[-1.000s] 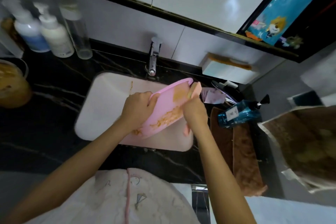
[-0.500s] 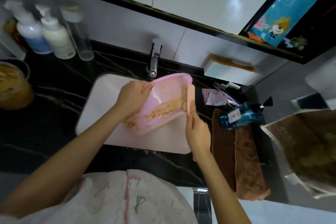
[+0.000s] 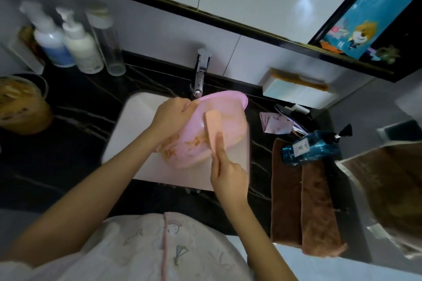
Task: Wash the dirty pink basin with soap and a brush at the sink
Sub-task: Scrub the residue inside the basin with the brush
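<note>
Since the previous half-second, the brush (image 3: 213, 129) has travelled from the right rim of the pink basin (image 3: 230, 109) inward onto its inner wall, and its peach back has turned toward the camera.

The basin hangs tilted over the white sink (image 3: 137, 125), its far rim just below the tap (image 3: 201, 75). Orange-brown residue (image 3: 180, 146) lies smeared along its lower inner wall. The left hand (image 3: 170, 116) grips the left rim, with the fingers curled over the edge. The right hand (image 3: 228, 173) holds the brush handle, one finger lying straight along its back.

A blue pump bottle (image 3: 310, 148) lies on its side on a brown towel (image 3: 285, 189) to the right of the sink.

Handling, as judged: the basin looks like thin moulded plastic, so it is probably light and may flex slightly under scrubbing pressure. Once wet and soapy it is likely to be slippery. The rolled rim is the firmest purchase, on the side opposite the brush stroke. Breakage seems unlikely if it slips into the sink.
</note>
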The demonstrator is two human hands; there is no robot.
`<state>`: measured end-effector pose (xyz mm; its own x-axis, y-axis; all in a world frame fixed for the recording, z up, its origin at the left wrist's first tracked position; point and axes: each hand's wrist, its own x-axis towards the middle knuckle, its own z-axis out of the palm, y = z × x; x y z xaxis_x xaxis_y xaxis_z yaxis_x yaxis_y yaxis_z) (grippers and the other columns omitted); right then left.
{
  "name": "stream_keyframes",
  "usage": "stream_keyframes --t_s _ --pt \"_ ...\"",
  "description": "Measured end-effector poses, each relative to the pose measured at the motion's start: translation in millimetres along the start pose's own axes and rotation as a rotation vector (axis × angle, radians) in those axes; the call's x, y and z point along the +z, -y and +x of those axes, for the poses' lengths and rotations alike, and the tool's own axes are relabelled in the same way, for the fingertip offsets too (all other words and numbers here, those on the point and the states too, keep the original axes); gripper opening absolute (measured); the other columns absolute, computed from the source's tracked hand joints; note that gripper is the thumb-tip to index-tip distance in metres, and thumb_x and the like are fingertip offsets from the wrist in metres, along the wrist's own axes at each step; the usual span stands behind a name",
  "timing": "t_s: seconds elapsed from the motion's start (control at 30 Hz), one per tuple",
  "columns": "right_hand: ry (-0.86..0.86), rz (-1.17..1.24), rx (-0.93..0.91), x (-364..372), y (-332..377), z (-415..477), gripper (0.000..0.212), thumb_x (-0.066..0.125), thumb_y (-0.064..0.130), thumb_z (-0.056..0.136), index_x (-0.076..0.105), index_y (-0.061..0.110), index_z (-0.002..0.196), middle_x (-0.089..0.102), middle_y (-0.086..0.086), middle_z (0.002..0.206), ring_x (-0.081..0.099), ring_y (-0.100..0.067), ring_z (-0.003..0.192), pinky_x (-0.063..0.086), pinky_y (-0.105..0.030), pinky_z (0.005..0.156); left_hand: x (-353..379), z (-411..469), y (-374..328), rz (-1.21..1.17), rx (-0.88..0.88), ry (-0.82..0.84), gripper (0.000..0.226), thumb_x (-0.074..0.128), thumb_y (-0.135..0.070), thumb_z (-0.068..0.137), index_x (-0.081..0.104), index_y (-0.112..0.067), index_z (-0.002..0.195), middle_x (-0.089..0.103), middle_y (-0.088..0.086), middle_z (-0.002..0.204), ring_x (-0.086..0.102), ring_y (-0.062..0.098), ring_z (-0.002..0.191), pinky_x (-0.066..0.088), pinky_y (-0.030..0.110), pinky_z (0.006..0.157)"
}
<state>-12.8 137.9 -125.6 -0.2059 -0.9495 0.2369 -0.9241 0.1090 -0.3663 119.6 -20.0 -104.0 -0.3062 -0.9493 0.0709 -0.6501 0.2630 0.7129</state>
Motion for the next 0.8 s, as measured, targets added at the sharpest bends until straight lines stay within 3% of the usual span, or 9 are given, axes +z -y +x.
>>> stream_keyframes --t_s 0.07,0.17,0.3,0.37,0.43,0.5,0.53,0.67,0.8 --pt "-0.001 -0.103 0.063 -8.6 -11.6 24.3 0.051 0.036 0.03 0.096 0.034 0.02 0.146 0.054 -0.003 0.047 0.05 -0.019 0.037 0.029 -0.022 0.039 0.2 -3.2 1.2 -0.005 0.004 0.013 0.049 0.038 -0.042 0.098 0.037 -0.014 0.058 0.045 0.003 0.057 0.043 0.022 0.058 0.028 0.03 0.052" --pt "0.042 -0.006 0.29 -12.1 -23.8 27.0 0.053 0.033 0.03 0.101 0.015 0.027 0.15 0.064 -0.011 0.067 0.062 -0.027 0.058 0.04 -0.029 0.049 -3.6 -0.2 9.3 -0.043 -0.009 0.004 0.052 0.035 -0.048 0.095 0.043 -0.01 0.061 0.047 0.007 0.059 0.046 0.025 0.058 0.033 0.032 0.056" --pt "0.057 0.039 0.013 -3.0 3.0 -10.2 0.054 0.035 0.033 0.094 0.035 0.017 0.146 0.05 0.0 0.042 0.045 -0.018 0.031 0.031 -0.025 0.035 -6.3 1.9 8.2 -0.056 0.003 -0.009 0.06 0.031 -0.054 0.088 0.051 -0.002 0.065 0.055 0.013 0.064 0.052 0.03 0.063 0.038 0.035 0.058" --pt "0.065 -0.074 -0.039 -11.9 2.3 14.8 0.053 0.031 0.036 0.095 0.037 0.019 0.145 0.054 -0.002 0.046 0.048 -0.019 0.035 0.034 -0.025 0.036 -3.8 -2.9 4.9 -0.063 0.019 -0.004 0.058 0.034 -0.051 0.091 0.054 -0.001 0.069 0.058 0.013 0.068 0.053 0.029 0.066 0.039 0.035 0.06" --pt "0.139 -0.096 0.167 -26.5 -8.4 46.9 0.052 0.027 0.036 0.1 0.023 0.025 0.15 0.064 -0.009 0.068 0.06 -0.024 0.056 0.05 -0.034 0.051 -2.2 -5.0 6.7 -0.062 0.017 -0.004 0.055 0.036 -0.047 0.095 0.056 -0.002 0.071 0.059 0.013 0.069 0.054 0.029 0.067 0.04 0.036 0.061" --pt "0.22 -0.088 0.351 -39.9 -10.5 49.9 0.052 0.026 0.032 0.102 0.014 0.024 0.151 0.066 -0.012 0.087 0.063 -0.026 0.075 0.053 -0.039 0.066 -3.2 -5.7 9.0 -0.065 0.009 -0.016 0.057 0.033 -0.049 0.093 0.057 -0.002 0.072 0.058 0.013 0.068 0.055 0.03 0.067 0.041 0.036 0.061" --pt "0.239 -0.098 0.369 -43.2 -2.7 42.2 0.052 0.026 0.031 0.102 0.012 0.025 0.151 0.066 -0.011 0.09 0.063 -0.027 0.079 0.052 -0.038 0.068 -3.1 -5.9 8.5 -0.068 0.008 -0.017 0.058 0.032 -0.05 0.093 0.058 -0.002 0.073 0.059 0.013 0.069 0.056 0.03 0.068 0.041 0.035 0.061" --pt "0.318 -0.066 0.15 -38.3 32.1 24.5 0.054 0.026 0.03 0.102 0.005 0.028 0.151 0.066 -0.01 0.087 0.063 -0.027 0.077 0.046 -0.035 0.066 2.9 -10.5 2.0 -0.069 0.031 -0.024 0.052 0.033 -0.047 0.096 0.068 -0.008 0.088 0.067 0.008 0.079 0.06 0.025 0.075 0.047 0.036 0.069" --pt "0.288 -0.035 0.429 -38.3 -9.3 65.3 0.05 0.026 0.029 0.101 0.017 0.025 0.15 0.064 -0.013 0.096 0.062 -0.029 0.084 0.05 -0.038 0.072 -4.0 -7.1 10.1 -0.068 -0.015 -0.059 0.047 0.036 -0.04 0.099 0.058 -0.008 0.071 0.059 0.009 0.069 0.053 0.023 0.066 0.037 0.029 0.057"
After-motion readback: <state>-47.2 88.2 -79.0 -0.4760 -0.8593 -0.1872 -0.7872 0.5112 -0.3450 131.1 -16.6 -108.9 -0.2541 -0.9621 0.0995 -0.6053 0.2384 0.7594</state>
